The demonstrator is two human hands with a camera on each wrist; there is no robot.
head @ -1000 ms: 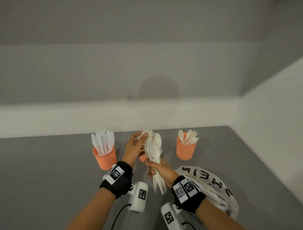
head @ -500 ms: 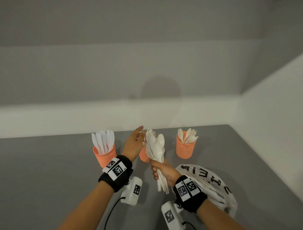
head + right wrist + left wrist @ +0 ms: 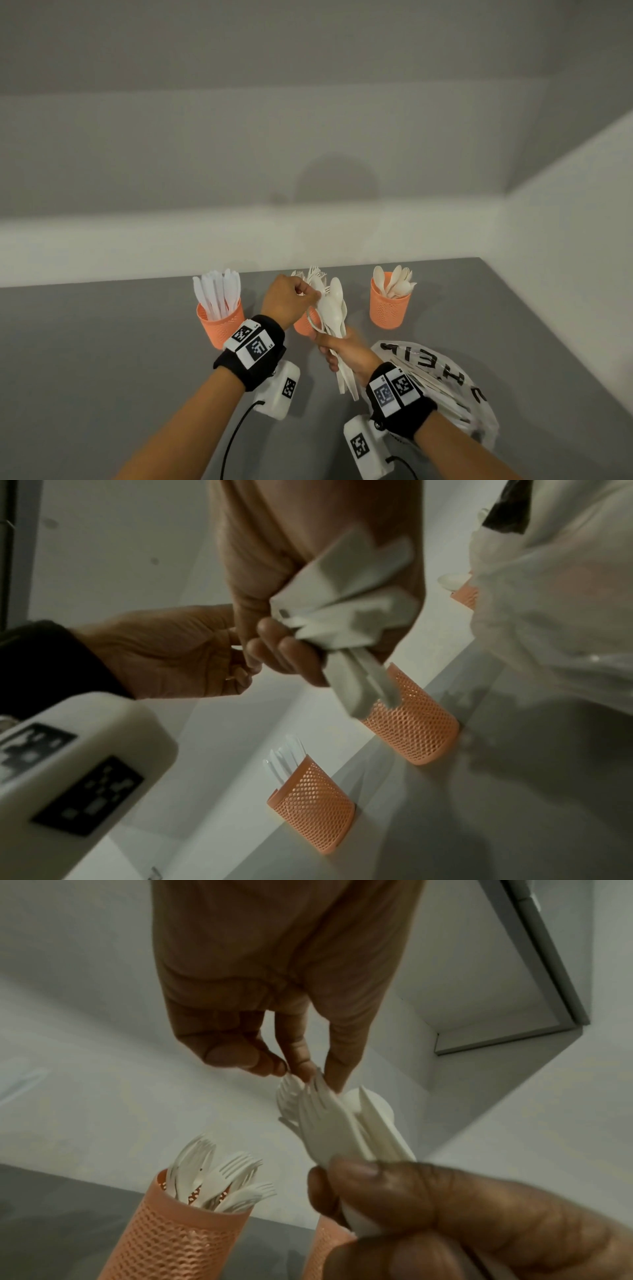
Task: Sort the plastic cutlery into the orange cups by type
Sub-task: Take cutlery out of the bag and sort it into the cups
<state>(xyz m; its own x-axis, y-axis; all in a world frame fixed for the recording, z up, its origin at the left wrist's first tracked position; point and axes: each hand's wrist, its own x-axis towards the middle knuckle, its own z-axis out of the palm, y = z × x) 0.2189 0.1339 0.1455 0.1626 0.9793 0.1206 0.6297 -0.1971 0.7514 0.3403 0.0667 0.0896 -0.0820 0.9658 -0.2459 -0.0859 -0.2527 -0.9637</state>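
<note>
I find my right hand (image 3: 346, 353) clamped round the handles of a mixed bundle of white cutlery (image 3: 330, 308), held upright above the table (image 3: 102, 342), spoons and forks fanned at the top. My left hand (image 3: 286, 299) has closed in: half a second ago its fingers were spread beside the bundle; now thumb and forefinger pinch the head of 1 fork (image 3: 291, 1093) at the bundle's top, as the left wrist view shows. I judge the piece selected but not yet drawn free.

3 orange cups stand behind the hands. The left cup (image 3: 221, 322) holds knives, the middle cup (image 3: 178, 1240) holds forks and sits partly hidden behind both hands in the head view, and the right cup (image 3: 388, 305) holds spoons. The fork cup lies just beside the pinch, so the transfer is short.

A printed plastic bag (image 3: 442, 377) lies by my right wrist, with more pieces apparently inside.

Risk noted: pulling 1 fork may drag neighbouring pieces loose from the bundle.
</note>
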